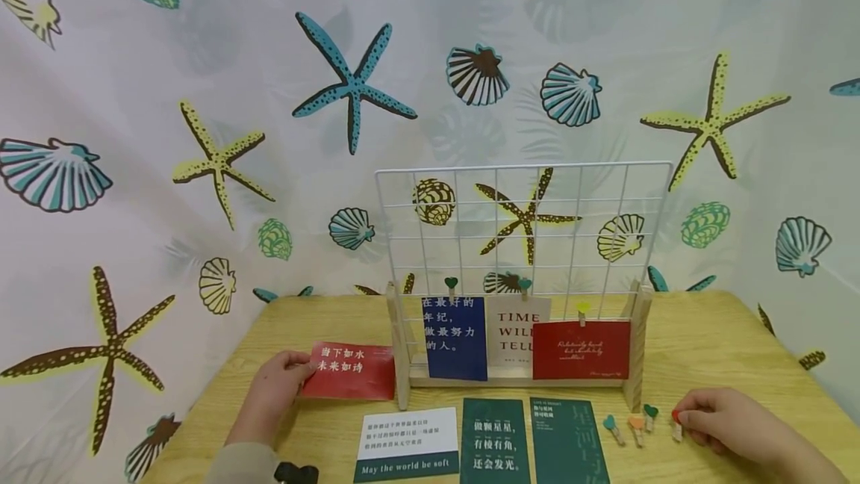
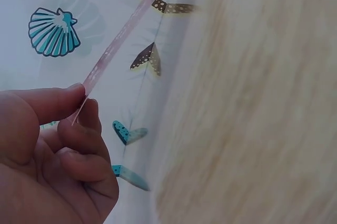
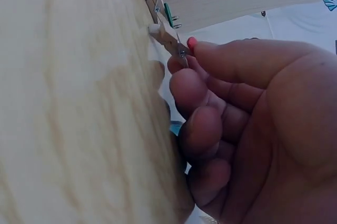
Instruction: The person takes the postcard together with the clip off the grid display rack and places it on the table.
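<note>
With our left hand [image 1: 272,387] pinching the red card [image 1: 349,370] near the tabletop's left edge, we judged our right hand [image 1: 722,417] should squeeze its red-tipped clip [image 1: 675,426] fully open near the right edge.

We cannot read the small script on the red card [image 1: 581,350] clipped to the wire grid [image 1: 524,230], and the blue card [image 1: 455,337] beside it covers part of the white card's [image 1: 519,334] lettering. Below the grid, the picture's lower edge cuts off two green cards [image 1: 495,441] and a black object [image 1: 295,473]. In the left wrist view the red card [image 2: 126,29] held by the left hand [image 2: 47,155] shows only its edge, blurred.
</note>
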Tool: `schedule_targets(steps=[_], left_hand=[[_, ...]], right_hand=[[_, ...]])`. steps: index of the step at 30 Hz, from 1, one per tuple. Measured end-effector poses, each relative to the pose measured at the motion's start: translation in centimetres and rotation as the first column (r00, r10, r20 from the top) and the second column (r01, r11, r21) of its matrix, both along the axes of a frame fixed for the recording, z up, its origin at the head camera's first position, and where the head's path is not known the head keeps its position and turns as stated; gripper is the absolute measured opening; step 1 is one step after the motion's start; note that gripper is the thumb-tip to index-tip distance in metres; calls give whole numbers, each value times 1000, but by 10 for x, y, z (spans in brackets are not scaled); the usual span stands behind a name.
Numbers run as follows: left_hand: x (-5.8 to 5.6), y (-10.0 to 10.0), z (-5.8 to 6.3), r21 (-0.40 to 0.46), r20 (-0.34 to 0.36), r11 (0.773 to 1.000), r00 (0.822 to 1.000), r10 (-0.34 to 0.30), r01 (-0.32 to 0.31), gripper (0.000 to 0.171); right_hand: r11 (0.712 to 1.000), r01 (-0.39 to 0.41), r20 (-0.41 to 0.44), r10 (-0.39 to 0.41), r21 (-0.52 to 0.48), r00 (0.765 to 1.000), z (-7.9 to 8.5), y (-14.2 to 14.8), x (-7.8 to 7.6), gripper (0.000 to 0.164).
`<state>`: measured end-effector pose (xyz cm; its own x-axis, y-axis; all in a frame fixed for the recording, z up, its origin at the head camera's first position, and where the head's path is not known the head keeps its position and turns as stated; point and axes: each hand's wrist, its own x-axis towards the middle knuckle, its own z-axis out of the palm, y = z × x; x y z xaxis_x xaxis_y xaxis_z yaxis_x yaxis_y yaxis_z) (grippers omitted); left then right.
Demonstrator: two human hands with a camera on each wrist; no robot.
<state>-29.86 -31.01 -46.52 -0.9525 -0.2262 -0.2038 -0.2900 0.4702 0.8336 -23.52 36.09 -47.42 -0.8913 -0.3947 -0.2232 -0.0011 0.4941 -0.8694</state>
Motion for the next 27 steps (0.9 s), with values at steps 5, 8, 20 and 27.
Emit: schedule_targets(steps=[5, 8, 20, 27], left_hand=[[-1, -1, -5, -16, -8, 1000, 1000, -2, 2, 46], [-2, -3, -10, -12, -20, 1000, 1000, -1, 0, 44], [0, -4, -8, 22, -39, 1000, 999, -6, 7, 43], [2, 0, -4, 56, -41, 998, 999, -5, 7, 45]], right_hand=[[1000, -29, -11, 29, 3, 1000, -4, 1, -1, 29], [999, -37, -13, 37, 0, 999, -6, 2, -2, 30], [999, -2, -52, 3, 35, 999, -8, 1, -1, 34], [997, 27, -70, -22, 76, 997, -6, 0, -1, 34]])
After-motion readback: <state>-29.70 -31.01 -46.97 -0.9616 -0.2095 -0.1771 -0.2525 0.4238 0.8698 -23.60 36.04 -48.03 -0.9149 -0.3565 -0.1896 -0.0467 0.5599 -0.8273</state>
